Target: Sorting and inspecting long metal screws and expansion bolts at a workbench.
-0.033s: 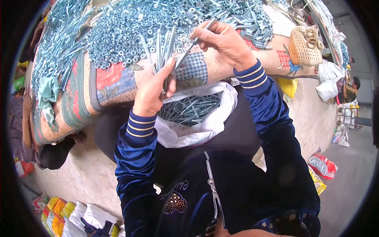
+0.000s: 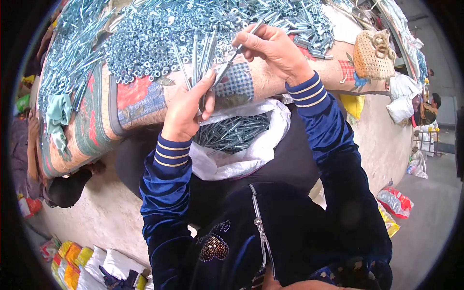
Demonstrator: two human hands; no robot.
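Observation:
My left hand [image 2: 186, 113] is closed round several slim metal bolts [image 2: 207, 55], fanned upward between thumb and fingers. Opposite it, my right hand [image 2: 280, 53] pinches a slim metal rod [image 2: 236, 52] that slants down toward a thicker metal sleeve [image 2: 221, 73] at my left thumb. Whether rod and sleeve are joined I cannot tell. Below both hands, a white sack [image 2: 281, 130] stands open in my lap, with many assembled metal bolts [image 2: 234, 133] inside. Beyond my hands lies a broad heap of loose nuts [image 2: 145, 50] on the padded table.
Long bolts [image 2: 72, 48] pile up at the far left, and metal sleeves [image 2: 314, 29] at the far right. A green cloth [image 2: 59, 116] hangs over the table's left edge. A woven basket [image 2: 372, 60] sits at the right. Another person's dark head [image 2: 72, 188] shows at lower left.

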